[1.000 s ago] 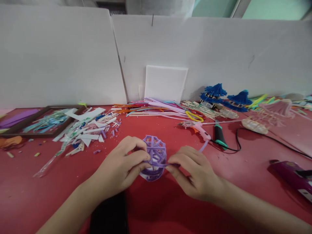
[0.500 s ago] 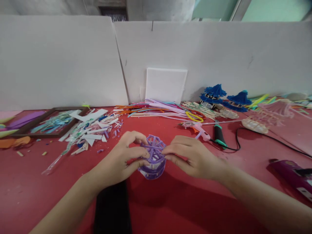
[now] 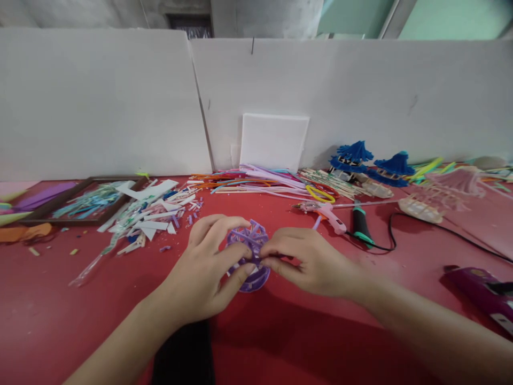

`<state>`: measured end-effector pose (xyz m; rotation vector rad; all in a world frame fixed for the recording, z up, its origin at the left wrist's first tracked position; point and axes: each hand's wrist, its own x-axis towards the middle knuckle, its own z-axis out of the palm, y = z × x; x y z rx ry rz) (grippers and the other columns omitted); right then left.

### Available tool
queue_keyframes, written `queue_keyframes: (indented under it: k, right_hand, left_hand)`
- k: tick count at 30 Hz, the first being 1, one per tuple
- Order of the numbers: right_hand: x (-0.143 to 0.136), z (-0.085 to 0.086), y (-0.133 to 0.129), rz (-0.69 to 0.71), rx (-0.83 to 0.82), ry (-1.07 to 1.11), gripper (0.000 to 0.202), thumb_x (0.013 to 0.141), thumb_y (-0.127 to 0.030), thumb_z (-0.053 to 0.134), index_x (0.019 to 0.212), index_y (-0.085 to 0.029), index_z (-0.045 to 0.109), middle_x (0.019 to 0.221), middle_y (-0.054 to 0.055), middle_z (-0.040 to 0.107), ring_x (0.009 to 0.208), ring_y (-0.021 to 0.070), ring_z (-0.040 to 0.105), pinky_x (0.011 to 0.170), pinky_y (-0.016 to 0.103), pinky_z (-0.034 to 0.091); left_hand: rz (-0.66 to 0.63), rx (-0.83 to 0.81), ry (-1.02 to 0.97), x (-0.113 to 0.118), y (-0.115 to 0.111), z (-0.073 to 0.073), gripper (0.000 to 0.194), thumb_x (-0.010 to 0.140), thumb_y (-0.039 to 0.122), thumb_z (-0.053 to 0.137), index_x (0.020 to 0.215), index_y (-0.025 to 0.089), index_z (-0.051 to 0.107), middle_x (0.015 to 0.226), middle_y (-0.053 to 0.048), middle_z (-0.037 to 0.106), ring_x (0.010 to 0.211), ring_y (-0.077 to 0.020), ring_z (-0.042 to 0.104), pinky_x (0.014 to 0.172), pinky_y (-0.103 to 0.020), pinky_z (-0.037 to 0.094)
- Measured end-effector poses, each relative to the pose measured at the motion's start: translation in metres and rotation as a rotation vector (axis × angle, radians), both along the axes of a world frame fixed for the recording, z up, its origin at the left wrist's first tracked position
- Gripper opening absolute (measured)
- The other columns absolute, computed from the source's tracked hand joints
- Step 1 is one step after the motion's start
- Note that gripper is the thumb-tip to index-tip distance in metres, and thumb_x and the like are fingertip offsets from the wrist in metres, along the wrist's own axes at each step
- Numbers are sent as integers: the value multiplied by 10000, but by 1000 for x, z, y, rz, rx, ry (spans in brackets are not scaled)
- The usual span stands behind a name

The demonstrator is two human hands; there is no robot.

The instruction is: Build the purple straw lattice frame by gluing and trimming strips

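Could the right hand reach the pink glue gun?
Probably yes: the pink glue gun lies just beyond the right hand, with only a purple strip seen between, though the fingers are at the purple model.

That table [image 3: 340,347] is a strong red, the latticed model [image 3: 257,235] purple. I see deep-blue roofs [image 3: 355,152], a pale pink roof [image 3: 460,182], a pink glue gun [image 3: 331,216], a yellow loop handle [image 3: 324,199], a black-and-green tool handle [image 3: 361,222], a dark brown frame [image 3: 64,220].
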<state>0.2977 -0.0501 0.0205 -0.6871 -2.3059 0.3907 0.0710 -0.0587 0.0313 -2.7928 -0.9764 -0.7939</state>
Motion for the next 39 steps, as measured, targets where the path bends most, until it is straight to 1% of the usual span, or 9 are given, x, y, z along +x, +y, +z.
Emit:
queue_keyframes:
  k: [4,7,11,15,17,20,27,34,39]
  right_hand:
    - [0,-1,-5,-53,20,-6,106,943,-179,585,940,-182,691,819,33,741,732,146,658,670,241,497]
    - [5,0,-5,-102,16,-34,127,920,-217,636,1024,-168,689,842,44,741,735,156,659,662,249,506]
    - [17,2,4,-27,18,-101,259,907,-207,665,1160,-152,661,952,74,749,790,166,663,706,268,522]
    - [20,0,13,53,55,-90,192,949,-210,608,1111,-144,689,918,83,743,789,162,652,718,269,526]
    - [18,-2,14,71,89,-45,177,958,-207,590,1054,-119,709,860,89,733,753,158,642,692,261,525]
    - [13,-4,14,76,136,7,176,967,-200,569,984,-115,722,819,85,725,716,151,630,660,251,522]
    - [3,-4,5,20,164,19,218,992,-216,519,918,-154,715,801,66,727,717,148,641,664,253,530]
    - [4,-9,1,-10,155,71,169,962,-189,541,1077,-163,662,823,62,731,714,152,638,636,249,524]
    - [20,-3,6,21,160,20,138,946,-189,597,1059,-158,669,849,63,725,739,143,633,675,245,524]
  left_hand:
    - [7,-26,-22,3,0,1,95,911,168,533,927,201,621,1289,-108,475,1154,-302,439,978,-473,345]
    - [4,-68,-47,1,0,2,92,921,180,533,893,204,618,1305,-101,448,1182,-293,427,995,-466,332]
    - [15,-112,-38,-4,2,1,120,930,180,524,887,221,628,1346,-91,409,1247,-292,384,1030,-473,301]
    - [33,-127,-26,-7,2,1,121,926,190,523,896,235,632,1370,-86,411,1271,-304,369,1038,-491,291]
    - [45,-74,-50,-6,1,2,102,908,187,533,955,220,616,1362,-112,432,1264,-315,384,1042,-506,289]
    - [52,16,-75,-3,-1,2,162,886,195,552,1043,189,587,1349,-150,460,1250,-330,414,1045,-521,293]
    - [102,94,-12,7,-6,-2,87,893,229,577,931,214,654,1332,-119,498,1192,-349,416,1006,-534,340]
    - [95,0,-93,3,-4,-3,133,911,169,547,881,216,668,1357,-108,482,1222,-325,432,1017,-514,354]
    - [63,-78,-96,-7,2,-3,156,925,188,538,884,229,683,1367,-103,460,1245,-318,419,1008,-502,352]
